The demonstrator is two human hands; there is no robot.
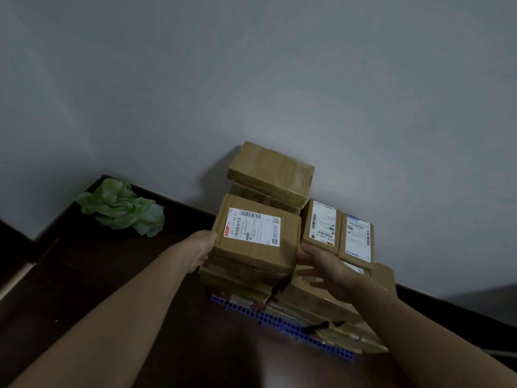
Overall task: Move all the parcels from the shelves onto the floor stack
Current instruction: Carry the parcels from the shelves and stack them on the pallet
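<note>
The labelled parcel (pixel 251 239) sits on top of the front-left column of the floor stack (pixel 243 278), label up, directly ahead of the person and between the 2 hands. Its longer side seems to run roughly across, from one hand to the other, so each hand faces a short end.

The left hand (pixel 200 252) is the nearer one - it lies against the parcel's left face. Its fingertips are hidden at the cardboard, so I cannot tell whether they curl round the edge or only press flat. The right hand (pixel 324 268) has its fingers spread and straight and holds nothing. Its fingertips reach the parcel's lower right corner, touching or just short of it.

The parcel looks already carried by the boxes beneath, so the step in hand is probably squaring it on the column or letting go - a judgement only.

A plain parcel (pixel 270 170) rests higher behind it against the wall (pixel 251 79), and 2 smaller labelled parcels (pixel 323 224) lie just to the right. The stack stands on a blue perforated mat (pixel 279 323). No shelves are in view.
</note>
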